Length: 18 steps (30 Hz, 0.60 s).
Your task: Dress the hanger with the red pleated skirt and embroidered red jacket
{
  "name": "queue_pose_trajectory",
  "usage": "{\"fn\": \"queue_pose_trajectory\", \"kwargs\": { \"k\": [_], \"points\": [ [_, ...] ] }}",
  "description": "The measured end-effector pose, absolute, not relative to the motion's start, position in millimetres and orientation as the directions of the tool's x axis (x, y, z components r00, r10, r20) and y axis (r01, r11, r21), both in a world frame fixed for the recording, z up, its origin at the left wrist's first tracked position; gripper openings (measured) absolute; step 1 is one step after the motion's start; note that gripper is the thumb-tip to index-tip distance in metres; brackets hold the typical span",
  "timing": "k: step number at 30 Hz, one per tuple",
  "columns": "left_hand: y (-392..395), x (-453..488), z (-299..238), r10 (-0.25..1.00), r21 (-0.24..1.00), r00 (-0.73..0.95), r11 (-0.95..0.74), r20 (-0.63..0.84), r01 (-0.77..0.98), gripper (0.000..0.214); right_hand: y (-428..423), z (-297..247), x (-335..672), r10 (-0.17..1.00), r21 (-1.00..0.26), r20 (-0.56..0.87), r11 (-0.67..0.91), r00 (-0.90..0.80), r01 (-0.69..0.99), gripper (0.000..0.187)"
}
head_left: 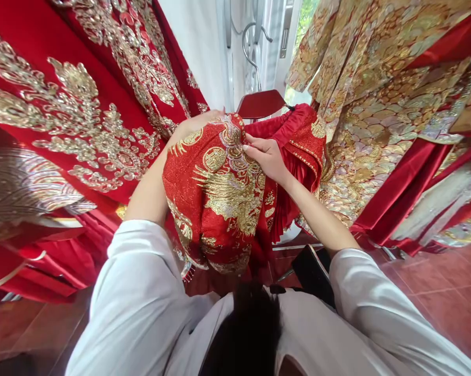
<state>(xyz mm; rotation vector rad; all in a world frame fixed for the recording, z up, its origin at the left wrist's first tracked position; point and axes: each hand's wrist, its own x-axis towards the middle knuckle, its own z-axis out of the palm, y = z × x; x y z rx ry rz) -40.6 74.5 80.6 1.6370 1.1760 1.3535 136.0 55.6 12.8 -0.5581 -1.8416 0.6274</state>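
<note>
A red jacket [227, 193] with gold embroidery and round medallions is bunched up in front of me. My left hand [202, 122] reaches along its far left edge and holds it there; most of the fingers are hidden behind the cloth. My right hand [267, 159] pinches the jacket near its silver-and-gold trimmed edge, thumb and fingers closed on the fabric. Just beyond is a dark red hanger [262, 103] with a metal hook [248, 49]. Red pleated cloth [294, 136] with a gold-beaded border lies by the hanger's right end.
Red garments with heavy gold beading [76, 83] hang close on the left. Gold patterned garments [360, 120] and red satin cloth [408, 193] crowd the right. A white window frame [288, 31] stands behind the hook. The floor [450, 282] is reddish tile.
</note>
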Motion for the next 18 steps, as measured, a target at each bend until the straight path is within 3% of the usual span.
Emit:
{"fn": "queue_pose_trajectory", "kwargs": {
  "k": [4, 6, 8, 10, 13, 16, 18],
  "points": [
    [94.2, -44.3, 81.1, 0.961, 0.948, 0.234, -0.206, 0.149, 0.241, 0.008, 59.9, 3.0, 128.1, 0.548, -0.47, 0.76, 0.835, -0.35, 0.285, 0.038],
    [103.6, -48.2, 88.5, 0.94, 0.905, 0.331, -0.208, 0.08, 0.372, 0.011, 61.4, -2.0, 119.1, 0.53, -0.395, 0.77, 0.833, -0.356, 0.387, 0.036],
    [106.6, -49.3, 101.1, 0.931, 0.728, 0.353, -0.308, 0.096, 0.613, 0.02, 61.7, -6.0, 108.5, 0.539, -0.349, 0.768, 0.805, -0.346, 0.48, 0.035],
    [100.9, -46.6, 115.0, 0.932, 0.451, 0.296, -0.36, 0.208, 0.816, 0.034, 60.2, -8.7, 98.4, 0.554, -0.326, 0.764, 0.775, -0.332, 0.542, 0.035],
    [81.5, -37.1, 129.0, 0.918, 0.226, 0.218, -0.301, 0.332, 0.926, 0.043, 55.4, -10.2, 88.4, 0.562, -0.305, 0.757, 0.756, -0.333, 0.58, 0.036],
    [63.4, -25.5, 129.9, 0.922, 0.27, 0.172, -0.273, 0.347, 0.923, 0.055, 50.6, -10.1, 85.7, 0.555, -0.289, 0.76, 0.755, -0.338, 0.588, 0.036],
    [57.4, -18.2, 126.5, 0.914, 0.48, 0.094, -0.293, 0.396, 0.827, 0.061, 48.7, -10.5, 85.2, 0.552, -0.283, 0.762, 0.754, -0.338, 0.592, 0.036]
  ]
}}
